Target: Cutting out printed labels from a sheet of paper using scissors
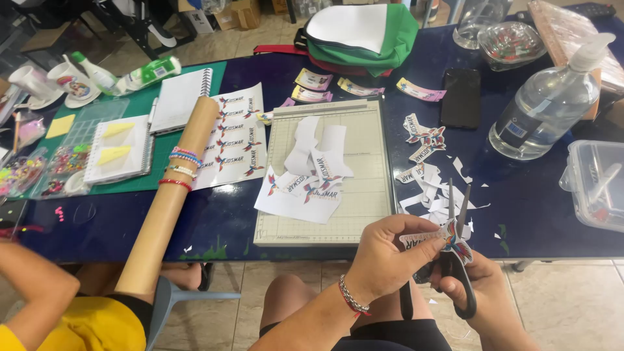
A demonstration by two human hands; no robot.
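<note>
My left hand (383, 250) pinches a small printed sticker cutout (432, 238) with a colourful figure on it, a bead bracelet on that wrist. My right hand (478, 286) grips black-handled scissors (455, 253), blades pointing up and open around the cutout's edge. Both hands hover just off the near edge of the dark blue table (533, 201). Paper scraps and finished cutouts (429, 175) lie on the table right above the hands.
A paper trimmer board (364, 208) with cut sticker pieces sits left of my hands. A cardboard tube (172, 195) with bracelets leans over the edge. A pump bottle (552, 101), black phone (461, 97), plastic box (598, 182), green bag (364, 32). Another person's arm (39, 286) at lower left.
</note>
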